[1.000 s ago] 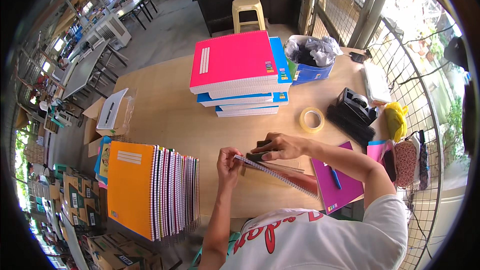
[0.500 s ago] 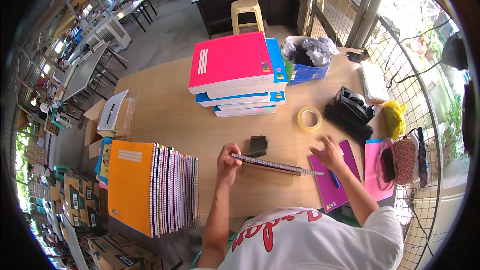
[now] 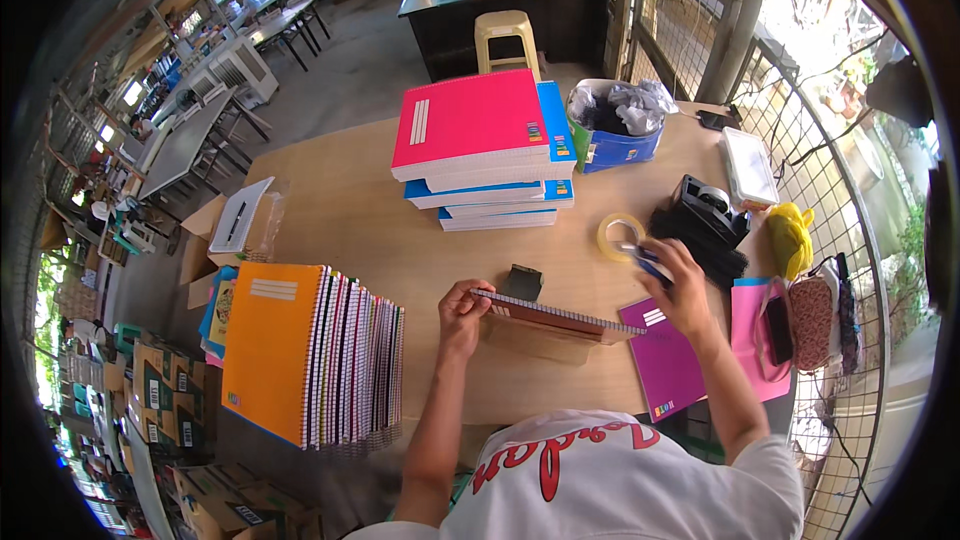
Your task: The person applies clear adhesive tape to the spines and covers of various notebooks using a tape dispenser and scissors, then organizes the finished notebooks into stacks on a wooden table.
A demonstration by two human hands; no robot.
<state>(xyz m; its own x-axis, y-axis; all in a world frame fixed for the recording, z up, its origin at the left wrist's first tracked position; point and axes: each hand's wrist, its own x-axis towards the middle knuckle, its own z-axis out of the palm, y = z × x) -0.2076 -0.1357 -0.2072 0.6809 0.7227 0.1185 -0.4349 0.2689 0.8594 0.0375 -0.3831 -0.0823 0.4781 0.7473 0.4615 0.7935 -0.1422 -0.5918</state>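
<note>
My left hand point(image 3: 463, 312) is closed on one end of a brown-covered spiral notebook point(image 3: 560, 318). The notebook is tilted nearly edge-on, with its coil along the upper edge. To the right, my right hand point(image 3: 683, 285) grips blue-handled pliers point(image 3: 650, 265), their metal tip pointing left over the roll of clear tape point(image 3: 612, 236). Below that hand lies a purple notebook point(image 3: 661, 360). Beyond the held notebook sits a small dark block-like piece point(image 3: 524, 282). Something translucent brown shows beneath the notebook, its kind unclear.
A row of spiral notebooks point(image 3: 270, 360) with an orange one in front stands at left. Farther back is a stack of pink and blue notebooks point(image 3: 470, 130). At right are a bag-filled box point(image 3: 620, 145), a tape dispenser point(image 3: 708, 205), a yellow bundle point(image 3: 790, 238) and a pouch point(image 3: 810, 315).
My right hand has picked up the blue-handled pliers from the purple notebook and moved them up toward the tape roll. The brown notebook has tilted, showing more of its cover.
</note>
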